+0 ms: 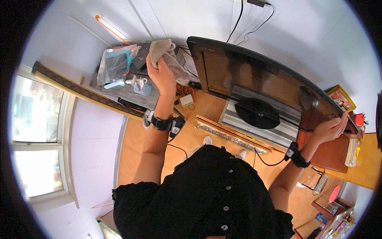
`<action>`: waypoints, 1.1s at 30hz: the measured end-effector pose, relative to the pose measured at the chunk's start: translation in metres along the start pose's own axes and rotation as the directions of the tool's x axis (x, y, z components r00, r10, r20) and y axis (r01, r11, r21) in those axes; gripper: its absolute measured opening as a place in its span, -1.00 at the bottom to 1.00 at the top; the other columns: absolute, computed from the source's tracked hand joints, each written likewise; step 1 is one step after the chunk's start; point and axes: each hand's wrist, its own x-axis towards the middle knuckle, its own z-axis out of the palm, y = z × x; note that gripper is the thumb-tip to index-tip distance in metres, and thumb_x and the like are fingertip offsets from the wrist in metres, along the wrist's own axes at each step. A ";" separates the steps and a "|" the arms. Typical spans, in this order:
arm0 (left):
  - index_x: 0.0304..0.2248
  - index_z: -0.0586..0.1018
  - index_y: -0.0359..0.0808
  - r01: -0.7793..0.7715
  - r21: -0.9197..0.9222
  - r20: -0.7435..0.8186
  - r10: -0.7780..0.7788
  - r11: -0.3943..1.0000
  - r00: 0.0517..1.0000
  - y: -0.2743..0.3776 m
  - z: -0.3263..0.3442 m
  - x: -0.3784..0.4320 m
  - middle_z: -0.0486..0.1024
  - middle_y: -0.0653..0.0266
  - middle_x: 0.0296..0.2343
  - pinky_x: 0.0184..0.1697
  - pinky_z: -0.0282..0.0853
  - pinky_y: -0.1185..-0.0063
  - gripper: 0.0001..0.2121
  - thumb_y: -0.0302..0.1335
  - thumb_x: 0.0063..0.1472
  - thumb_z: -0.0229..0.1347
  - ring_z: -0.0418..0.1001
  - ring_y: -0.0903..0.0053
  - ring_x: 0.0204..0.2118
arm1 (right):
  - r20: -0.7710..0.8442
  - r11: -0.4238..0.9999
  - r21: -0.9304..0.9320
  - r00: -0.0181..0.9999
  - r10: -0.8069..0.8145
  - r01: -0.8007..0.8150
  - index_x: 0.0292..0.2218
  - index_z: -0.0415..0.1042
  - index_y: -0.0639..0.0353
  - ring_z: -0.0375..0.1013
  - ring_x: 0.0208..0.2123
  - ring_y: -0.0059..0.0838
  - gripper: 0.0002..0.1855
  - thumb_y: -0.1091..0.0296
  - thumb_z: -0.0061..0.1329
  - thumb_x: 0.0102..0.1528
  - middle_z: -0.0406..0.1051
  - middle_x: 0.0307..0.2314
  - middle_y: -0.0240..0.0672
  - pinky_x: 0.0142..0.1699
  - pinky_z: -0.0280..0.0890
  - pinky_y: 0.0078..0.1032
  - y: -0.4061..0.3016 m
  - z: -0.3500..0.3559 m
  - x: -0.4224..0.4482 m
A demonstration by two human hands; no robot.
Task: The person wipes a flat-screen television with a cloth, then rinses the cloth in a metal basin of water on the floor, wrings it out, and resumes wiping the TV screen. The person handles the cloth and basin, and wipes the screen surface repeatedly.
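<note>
My left hand (162, 73) is raised and closed on a bunched grey-brown cloth (173, 61), over the shelf at the left. In front of me stands a black flat-screen television (256, 71) on an oval base (257, 113). My right hand (329, 129) lies against the television's lower right corner, its fingers together along the edge; whether they grip the frame I cannot tell. The screen is dark and reflects the room.
A grey shelf (116, 89) holds a clear plastic bag (115, 67), a spray bottle (141, 87) and a black box (141, 58). Below it lies a white device (186, 100) with orange cable. A framed picture (343, 97) stands behind the television's right end. Black cords hang on the wall.
</note>
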 end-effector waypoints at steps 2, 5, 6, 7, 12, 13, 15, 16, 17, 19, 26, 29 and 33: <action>-0.10 0.41 -0.40 -0.093 0.053 0.014 0.092 0.994 0.996 0.005 0.003 -0.007 0.43 0.25 -0.24 -0.09 0.27 0.61 -0.73 -0.64 0.18 -0.10 0.36 0.54 -0.21 | 0.014 1.000 0.013 1.000 0.001 -0.001 -0.07 0.41 0.36 0.35 -0.03 -0.13 -0.56 0.26 -0.40 0.25 0.42 -0.10 -0.13 0.11 0.15 -0.27 -0.018 -0.001 -0.009; -0.03 0.38 -0.41 -0.258 0.122 0.093 0.248 0.958 0.964 0.013 0.014 -0.018 0.40 0.14 -0.14 0.01 0.23 0.53 -0.59 -0.73 0.07 -0.14 0.35 0.42 -0.09 | 0.040 1.000 0.031 0.999 0.002 -0.003 -0.07 0.41 0.36 0.36 -0.04 -0.15 -0.57 0.30 -0.40 0.24 0.42 -0.10 -0.13 0.11 0.15 -0.29 -0.042 -0.005 -0.014; -0.02 0.37 -0.42 -0.318 0.101 0.135 0.304 0.943 0.943 0.013 0.017 -0.019 0.39 0.12 -0.11 0.04 0.21 0.52 -0.56 -0.74 0.05 -0.14 0.35 0.39 -0.06 | 0.063 0.999 0.040 0.998 0.019 -0.022 -0.06 0.41 0.36 0.35 -0.03 -0.16 -0.57 0.30 -0.40 0.24 0.42 -0.10 -0.15 0.11 0.14 -0.30 -0.050 -0.007 -0.015; 0.00 0.36 -0.42 -0.377 0.077 0.174 0.360 0.923 0.917 0.012 0.019 -0.019 0.38 0.09 -0.09 0.06 0.20 0.50 -0.54 -0.75 0.03 -0.15 0.34 0.35 -0.03 | 0.086 0.998 0.049 0.996 0.037 -0.041 -0.06 0.41 0.35 0.34 -0.02 -0.17 -0.57 0.29 -0.40 0.25 0.41 -0.09 -0.16 0.12 0.12 -0.31 -0.058 -0.007 -0.016; 0.03 0.35 -0.44 -0.722 0.098 0.426 0.626 0.685 0.653 -0.011 0.025 -0.024 0.12 -0.18 0.12 0.17 0.10 0.35 -0.48 -0.78 -0.01 -0.16 0.14 0.00 0.16 | 0.116 0.993 0.121 0.993 -0.012 -0.002 -0.04 0.39 0.34 0.31 -0.01 -0.19 -0.57 0.30 -0.42 0.25 0.40 -0.07 -0.20 0.14 0.10 -0.30 -0.090 -0.006 -0.019; 0.03 0.34 -0.44 -0.729 0.095 0.450 0.624 0.678 0.639 -0.022 0.023 -0.026 0.08 -0.20 0.13 0.18 0.09 0.34 -0.48 -0.78 0.00 -0.16 0.11 -0.03 0.17 | 0.122 0.991 0.134 0.992 -0.026 0.010 -0.04 0.39 0.34 0.31 -0.01 -0.20 -0.57 0.31 -0.43 0.25 0.40 -0.07 -0.20 0.14 0.10 -0.30 -0.099 -0.005 -0.019; 0.04 0.33 -0.44 -0.743 0.086 0.495 0.618 0.664 0.610 -0.039 0.020 -0.029 0.01 -0.24 0.15 0.19 0.05 0.32 -0.49 -0.77 0.02 -0.15 0.04 -0.08 0.20 | 0.138 0.988 0.152 0.989 -0.049 0.028 -0.04 0.38 0.34 0.31 0.00 -0.20 -0.57 0.33 -0.44 0.25 0.40 -0.07 -0.20 0.15 0.10 -0.30 -0.110 -0.002 -0.018; 0.02 0.36 -0.41 -0.750 0.116 0.542 0.591 0.651 0.597 -0.044 0.015 -0.031 -0.04 -0.27 0.16 0.17 0.10 0.33 -0.44 -0.82 -0.07 -0.02 0.04 -0.09 0.20 | 0.147 0.987 0.158 0.988 -0.053 0.030 -0.04 0.38 0.34 0.30 0.00 -0.19 -0.58 0.33 -0.44 0.25 0.40 -0.07 -0.20 0.14 0.10 -0.29 -0.115 0.000 -0.018; 0.02 0.37 -0.40 -0.754 0.124 0.556 0.584 0.645 0.591 -0.051 0.013 -0.033 -0.04 -0.28 0.16 0.16 0.12 0.33 -0.44 -0.82 -0.08 -0.02 0.05 -0.10 0.19 | 0.156 0.986 0.164 0.986 -0.058 0.032 -0.04 0.38 0.34 0.30 0.00 -0.19 -0.58 0.33 -0.44 0.25 0.40 -0.07 -0.20 0.14 0.10 -0.28 -0.119 0.002 -0.018; 0.01 0.37 -0.39 -0.761 0.144 0.582 0.567 0.633 0.582 -0.068 0.006 -0.041 -0.03 -0.29 0.16 0.14 0.17 0.33 -0.43 -0.82 -0.09 -0.01 0.08 -0.11 0.17 | 0.157 0.984 0.175 0.986 -0.060 0.033 -0.05 0.38 0.34 0.31 0.00 -0.19 -0.58 0.33 -0.44 0.25 0.40 -0.08 -0.20 0.13 0.11 -0.29 -0.125 0.005 -0.019; 0.02 0.38 -0.32 -0.562 0.350 0.892 -0.084 0.749 0.444 -0.171 -0.072 -0.104 0.13 -0.05 0.12 -0.03 0.34 0.37 -0.52 -0.65 0.04 0.02 0.32 0.05 0.01 | 0.174 0.975 0.216 0.981 -0.090 0.051 -0.06 0.40 0.34 0.31 -0.01 -0.23 -0.59 0.36 -0.44 0.25 0.42 -0.09 -0.21 0.13 0.10 -0.34 -0.136 0.002 -0.018; -0.02 0.40 -0.35 -0.377 0.517 0.856 -0.454 0.768 0.248 -0.205 -0.115 -0.122 0.33 -0.11 -0.03 -0.06 0.34 0.36 -0.58 -0.55 0.07 0.02 0.39 0.06 -0.09 | 0.263 0.970 0.241 0.964 -0.045 -0.020 -0.05 0.39 0.34 0.33 -0.03 -0.23 -0.59 0.36 -0.42 0.25 0.42 -0.10 -0.19 0.12 0.11 -0.34 -0.136 0.003 -0.021; -0.08 0.44 -0.39 -0.076 0.618 0.783 -0.605 0.782 0.146 -0.164 -0.112 -0.117 0.47 -0.18 -0.24 -0.08 0.33 0.37 -0.65 -0.50 0.11 -0.02 0.42 0.02 -0.14 | 0.233 0.982 0.188 0.971 -0.048 0.004 -0.07 0.40 0.35 0.35 -0.06 -0.24 -0.62 0.42 -0.39 0.23 0.42 -0.11 -0.16 0.08 0.18 -0.37 -0.137 -0.004 -0.026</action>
